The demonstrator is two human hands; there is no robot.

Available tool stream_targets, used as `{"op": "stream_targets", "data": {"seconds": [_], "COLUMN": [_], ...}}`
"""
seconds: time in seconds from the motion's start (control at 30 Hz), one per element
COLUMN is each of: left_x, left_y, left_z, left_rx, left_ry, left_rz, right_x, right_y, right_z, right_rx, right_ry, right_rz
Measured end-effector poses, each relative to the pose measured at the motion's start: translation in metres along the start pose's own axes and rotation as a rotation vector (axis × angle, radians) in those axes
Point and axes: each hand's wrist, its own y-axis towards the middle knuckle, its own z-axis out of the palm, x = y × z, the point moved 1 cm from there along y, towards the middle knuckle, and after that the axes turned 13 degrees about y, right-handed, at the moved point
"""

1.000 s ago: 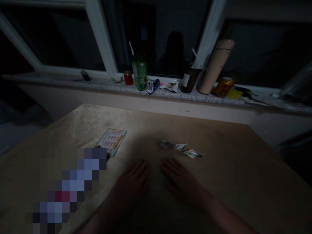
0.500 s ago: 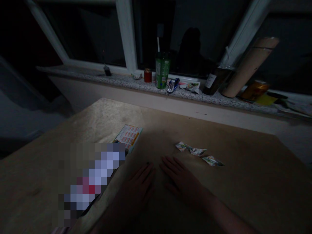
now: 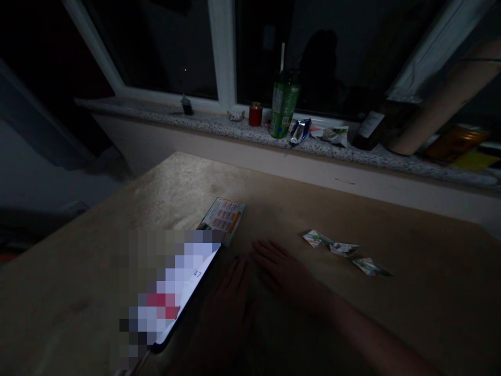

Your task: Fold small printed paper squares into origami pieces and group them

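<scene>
My left hand point(image 3: 230, 297) lies flat in dim light on the brown table point(image 3: 282, 198), fingers stretched forward, holding nothing. Beside it my right hand point(image 3: 279, 266) also rests flat with its fingers out, their tips close to the left fingertips. Left of my left hand is a lit phone-like screen point(image 3: 191, 282), mostly blurred out. A printed card or booklet point(image 3: 225, 216) lies just beyond the screen's far end. To the right of my right hand sit several small folded paper pieces point(image 3: 343, 248) in a slanting row.
A granite windowsill point(image 3: 148, 111) runs behind the table. On it stand a green cup with a straw point(image 3: 285, 104), a red jar point(image 3: 255, 114), crumpled wrappers point(image 3: 300, 131), a dark labelled bottle point(image 3: 370, 128), a long tube point(image 3: 442, 104) and an orange can point(image 3: 457, 141).
The view has swung so the sill and table things sit further right. My right hand has shifted left, closer to my left hand and the card. Both hands stay flat.
</scene>
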Motion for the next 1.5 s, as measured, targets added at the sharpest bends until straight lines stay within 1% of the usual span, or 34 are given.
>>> {"op": "stream_targets", "data": {"seconds": [0.17, 0.3, 0.43, 0.5, 0.6, 0.73, 0.83, 1.1, 1.33, 1.5], "left_x": [0.001, 0.005, 0.007, 0.007, 0.005, 0.004, 0.002, 0.001, 0.000, -0.001], "left_y": [-0.002, 0.000, 0.002, 0.003, 0.003, 0.002, 0.002, 0.004, 0.004, 0.004], "left_z": [-0.004, -0.013, -0.021, -0.022, -0.022, -0.019, -0.019, -0.024, -0.025, -0.026], "left_rx": [-0.034, -0.055, -0.058, -0.057, -0.064, -0.061, -0.048, -0.003, 0.021, -0.020], "left_ry": [0.009, -0.045, -0.078, -0.080, -0.074, -0.082, -0.085, -0.146, -0.158, -0.165], "left_rz": [-0.058, -0.111, -0.167, -0.184, -0.183, -0.153, -0.131, -0.109, -0.083, -0.074], "right_x": [-0.002, -0.006, -0.013, -0.016, -0.019, -0.019, -0.018, -0.012, -0.010, -0.009], "right_y": [0.025, 0.048, 0.078, 0.091, 0.104, 0.107, 0.105, 0.100, 0.096, 0.091], "right_z": [0.003, 0.008, 0.017, 0.021, 0.026, 0.026, 0.025, 0.021, 0.023, 0.022], "right_rx": [-0.027, -0.111, -0.159, -0.118, -0.055, 0.022, 0.046, -0.008, -0.052, -0.049], "right_ry": [0.014, 0.018, -0.049, -0.091, -0.113, -0.113, -0.124, -0.151, -0.210, -0.215], "right_rz": [-0.042, -0.023, -0.044, -0.078, -0.088, -0.075, -0.076, -0.106, -0.121, -0.119]}}
